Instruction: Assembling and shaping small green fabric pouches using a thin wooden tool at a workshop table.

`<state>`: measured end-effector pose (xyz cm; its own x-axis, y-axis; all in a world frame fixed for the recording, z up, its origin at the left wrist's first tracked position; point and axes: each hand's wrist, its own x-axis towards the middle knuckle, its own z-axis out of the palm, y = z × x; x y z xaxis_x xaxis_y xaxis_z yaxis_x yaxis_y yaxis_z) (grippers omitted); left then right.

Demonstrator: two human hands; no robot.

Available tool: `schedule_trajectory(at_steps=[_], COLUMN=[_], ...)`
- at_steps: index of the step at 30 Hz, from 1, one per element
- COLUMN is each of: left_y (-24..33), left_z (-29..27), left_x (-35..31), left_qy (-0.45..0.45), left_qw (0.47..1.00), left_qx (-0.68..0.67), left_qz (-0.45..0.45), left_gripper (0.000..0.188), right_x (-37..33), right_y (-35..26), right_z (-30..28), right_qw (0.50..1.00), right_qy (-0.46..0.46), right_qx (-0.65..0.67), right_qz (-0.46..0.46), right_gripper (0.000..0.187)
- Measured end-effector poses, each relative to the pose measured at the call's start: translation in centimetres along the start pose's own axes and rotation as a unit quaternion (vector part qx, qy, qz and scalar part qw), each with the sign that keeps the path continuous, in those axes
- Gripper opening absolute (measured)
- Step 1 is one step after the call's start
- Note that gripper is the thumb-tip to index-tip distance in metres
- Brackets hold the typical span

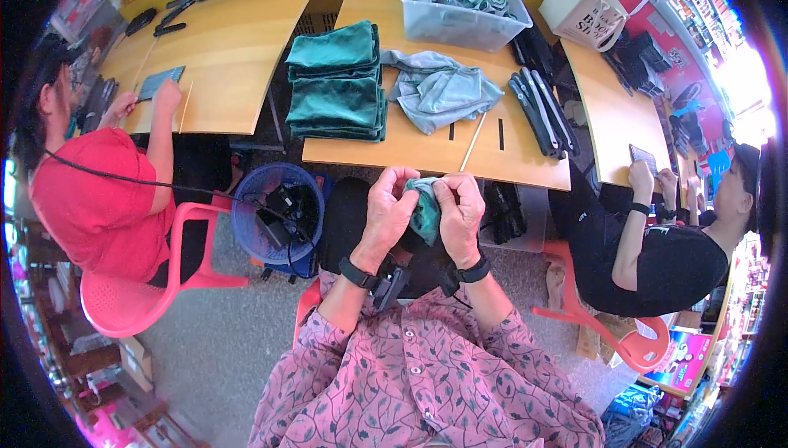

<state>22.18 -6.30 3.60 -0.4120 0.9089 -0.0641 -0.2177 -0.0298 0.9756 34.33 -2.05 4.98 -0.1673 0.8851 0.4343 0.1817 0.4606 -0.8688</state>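
Note:
Just off the table's near edge, a small piece of green velvety cloth (pixel 424 217) with a paler grey-green side is pinched between both my hands. My left hand (pixel 387 212) grips its upper left edge with thumb and fingers. On the other side, my right hand (pixel 460 210) pinches the upper right edge. The cloth hangs down between them, its lower part tapering. Beyond my hands, a loose heap of pale grey-green cloth pieces (pixel 439 91) lies on the wooden table (pixel 345 151). Left of it are two stacks of folded dark green velvety pieces (pixel 335 107).
A thin stick (pixel 472 143) lies by my right hand. Behind stands a clear plastic bin (pixel 460 31) of pale cloth; dark folded items (pixel 542 112) lie at right. A blue basket (pixel 279 210) with black objects is at lower left. People in red (pixel 103 189) and black (pixel 677 263) sit alongside.

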Motion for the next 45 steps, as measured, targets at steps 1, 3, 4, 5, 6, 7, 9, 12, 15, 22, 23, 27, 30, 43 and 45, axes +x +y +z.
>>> schedule_trajectory(at_steps=[1,3,4,5,6,7,9,12,15,22,23,27,30,43,45], left_y=[0.0,0.1,0.2,0.2,0.2,0.2,0.3,0.4,-0.2,-0.3,-0.1,0.0,-0.1,0.4,1.1], left_z=[0.0,0.2,0.3,0.2,0.1,0.1,0.2,0.5,0.6,1.3,1.5,1.6,1.8,0.2,0.0], left_x=[0.0,0.3,0.4,0.5,0.6,0.6,0.6,0.9,0.8,0.6,0.4,0.0,0.4,-1.0,-1.4], left_qy=[-0.002,0.006,0.014,0.013,0.006,-0.002,0.013,0.041,0.08,0.126,0.125,0.168,0.19,0.043,0.002], left_qw=[1.0,0.999,0.996,0.996,0.997,0.998,0.997,0.994,0.991,0.986,0.986,0.973,0.965,0.99,0.999], left_qx=[0.007,0.045,0.083,0.082,0.07,0.057,0.073,0.104,0.097,0.01,0.01,0.086,0.063,0.09,0.017], left_qz=[0.016,0.028,0.04,0.039,0.032,0.024,0.02,0.015,0.047,0.107,0.107,0.131,0.168,0.1,0.042], left_gripper=[0.017,0.015,0.013,0.013,0.012,0.012,0.012,0.012,0.011,0.014,0.014,0.015,0.016,0.021,0.02], right_x=[0.1,0.1,0.1,0.0,0.0,0.1,0.2,0.3,0.1,-2.1,-2.2,-1.9,-1.9,0.3,0.4], right_y=[-0.2,-0.6,-1.0,-1.3,-1.4,-1.4,-1.4,-1.4,-1.9,-2.2,-2.1,-2.7,-2.9,-1.0,-0.7], right_z=[-0.1,-0.2,-0.2,-0.2,-0.3,-0.5,-0.6,-0.4,-0.2,0.7,0.7,0.4,0.2,-0.6,-0.7], right_qw=[1.0,1.0,0.999,0.996,0.997,0.995,0.994,0.991,0.986,0.994,0.993,0.997,0.998,0.991,0.992], right_qy=[-0.001,-0.001,-0.014,-0.026,-0.026,-0.025,-0.025,-0.024,0.013,-0.058,-0.063,-0.042,-0.04,-0.009,-0.007], right_qx=[-0.009,-0.018,-0.026,-0.033,-0.034,-0.048,-0.062,-0.068,-0.097,-0.093,-0.067,-0.039,-0.048,-0.111,-0.106], right_qz=[-0.009,-0.017,-0.045,-0.072,-0.072,-0.08,-0.086,-0.112,-0.133,0.023,0.068,0.054,-0.01,-0.078,-0.063], right_gripper=[0.01,0.011,0.011,0.011,0.011,0.011,0.011,0.01,0.01,0.023,0.021,0.011,0.006,0.004,0.004])
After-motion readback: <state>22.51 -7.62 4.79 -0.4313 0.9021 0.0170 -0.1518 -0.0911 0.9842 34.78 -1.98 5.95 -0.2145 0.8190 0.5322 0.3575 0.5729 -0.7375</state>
